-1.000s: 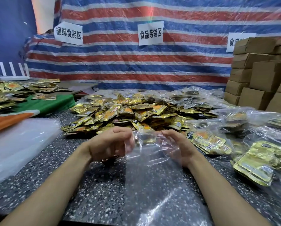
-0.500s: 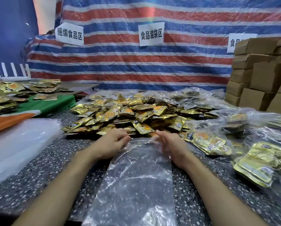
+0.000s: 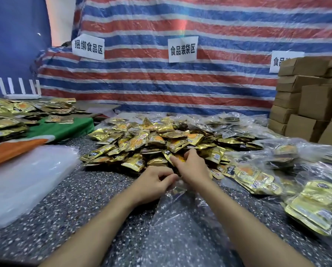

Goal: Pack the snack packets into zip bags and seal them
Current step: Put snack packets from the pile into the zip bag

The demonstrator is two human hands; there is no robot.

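Fingers (image 3: 166, 174) of your left hand (image 3: 151, 185) are curled and pinch the mouth of the clear zip bag (image 3: 180, 224), which lies flat on the speckled surface (image 3: 80, 205) between your forearms, mouth toward the pile. Right hand (image 3: 193, 170) is just ahead of the left, at the near edge of the snack packet pile (image 3: 151, 137); its fingers are bent over a gold packet (image 3: 177, 158) with the thumb against it, so a grip, though how firm is hard to tell. The hands nearly touch. The pile is heaped mid-surface, packets overlapping, some spilling toward the bag mouth. Right of your arm: loose packets (image 3: 248, 176) fanned out just beside the bag, then filled bags (image 3: 315, 205) crowding the right edge, more filled bags (image 3: 282, 151) behind. Cardboard boxes (image 3: 311, 101) are stacked at far right. On the left, a stack of empty clear bags (image 3: 26, 174) sits near your left forearm; behind it is a green and orange cloth (image 3: 61, 130) with more gold packets (image 3: 11, 116) on a side table. A white pronged item (image 3: 19, 89) stands at the far left. A striped tarp (image 3: 161, 83) hangs behind, with paper signs (image 3: 182, 49) stuck on it.
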